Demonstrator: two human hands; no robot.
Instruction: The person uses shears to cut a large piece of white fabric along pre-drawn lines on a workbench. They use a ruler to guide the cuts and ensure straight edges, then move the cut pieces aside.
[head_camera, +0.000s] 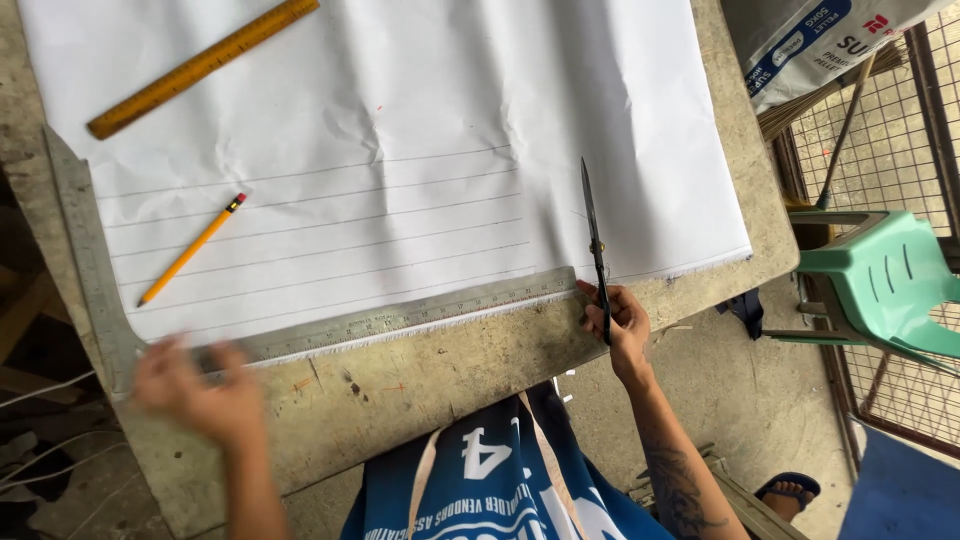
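Two hands work at the near edge of a worn desk (480, 370). Right hand (618, 322) grips the handles of black scissors (596, 245), whose closed blades point away over a big white sheet (400, 100) with faint pencil lines ruled across it. The scissors stand just at the right end of a steel square (400, 318), whose long arm lies along the sheet's near edge while its short arm runs up the left side. Left hand (195, 385) is blurred; it rests on the square near its corner, fingers spread, and whether it presses or grips I cannot tell. On the sheet lie a yellow pencil (190, 250), well left of the scissors, and a wooden ruler (200, 65) near the far left corner. Right of the desk stands a green plastic chair (880, 280) by a wire mesh (900, 130), with a printed sack (820, 40) above.
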